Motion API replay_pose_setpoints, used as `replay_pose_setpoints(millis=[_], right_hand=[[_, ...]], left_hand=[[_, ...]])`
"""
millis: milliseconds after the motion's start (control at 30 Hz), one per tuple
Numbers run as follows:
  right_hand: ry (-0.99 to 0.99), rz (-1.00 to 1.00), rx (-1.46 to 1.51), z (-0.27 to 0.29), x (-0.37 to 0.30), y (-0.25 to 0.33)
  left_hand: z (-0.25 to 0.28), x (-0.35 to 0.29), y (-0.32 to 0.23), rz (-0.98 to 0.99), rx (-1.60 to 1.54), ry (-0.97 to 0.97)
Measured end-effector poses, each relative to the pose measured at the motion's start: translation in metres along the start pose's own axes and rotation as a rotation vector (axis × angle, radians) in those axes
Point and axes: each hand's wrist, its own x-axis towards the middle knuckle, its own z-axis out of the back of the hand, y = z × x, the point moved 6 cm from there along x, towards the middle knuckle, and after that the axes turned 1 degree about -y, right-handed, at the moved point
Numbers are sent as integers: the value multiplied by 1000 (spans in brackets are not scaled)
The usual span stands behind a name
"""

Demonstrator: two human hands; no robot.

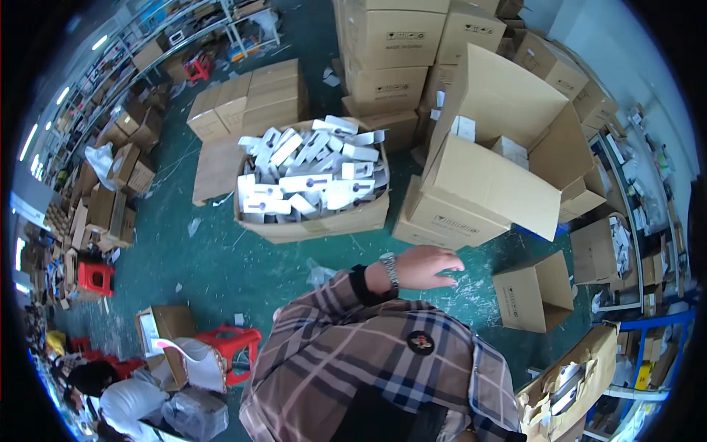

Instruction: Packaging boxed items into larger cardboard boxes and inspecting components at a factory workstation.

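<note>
My left hand, with a metal-band watch at the wrist, reaches across in front of my body toward the right. Its fingers are stretched and the thumb stands apart; nothing shows in it. Beyond the hand, a big cardboard carton with raised flaps stands on another carton, with a few small white boxes inside. Ahead to the left, a wide open carton is heaped with small white boxes. My right sleeve hangs at the lower right; the right hand is out of view.
An open carton sits on the floor at right. A torn carton stands near me, by metal shelving. Stacked cartons rise behind. A red stool and a bent-over person are at lower left.
</note>
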Motion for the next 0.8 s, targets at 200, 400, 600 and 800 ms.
replay_pose_setpoints(millis=[200, 400, 600, 800], right_hand=[[29, -30, 114, -55, -51, -14], [35, -80, 281, -121, -117, -29], [57, -83, 414, -180, -155, -23], [81, -56, 489, -210, -168, -11]], left_hand=[[-52, 3, -23, -97, -87, 137], [-134, -3, -74, -244, -131, 410], [-185, -34, -117, -333, -198, 495], [-204, -67, -130, -371, -180, 573]])
